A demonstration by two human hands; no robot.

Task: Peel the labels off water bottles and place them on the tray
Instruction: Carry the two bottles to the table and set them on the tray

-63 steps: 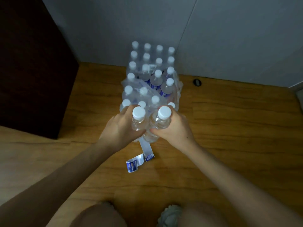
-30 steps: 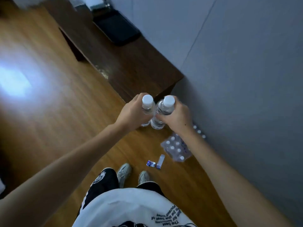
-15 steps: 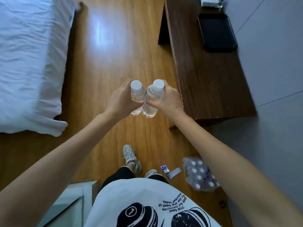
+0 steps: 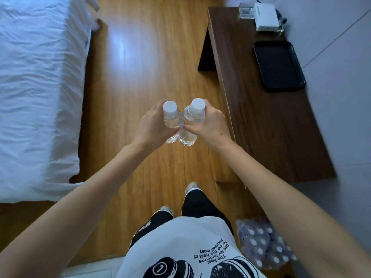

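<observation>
I stand upright and hold two clear, label-free water bottles with white caps side by side over the wooden floor. My left hand grips the left bottle, and my right hand grips the right bottle. The bottles touch each other. A black tray lies bare on the dark wooden desk ahead to the right, well beyond the hands. The shrink-wrapped pack of bottles sits on the floor at the lower right, partly behind my right arm.
A bed with white sheets fills the left side. A white box and a small clear holder stand at the desk's far end. The grey wall runs along the right. My feet and shirt show at the bottom.
I rose from the pack on the floor and turned toward the desk with both bottles in hand. The pack and the peeled labels slid to the lower right; the labels are now out of sight.
</observation>
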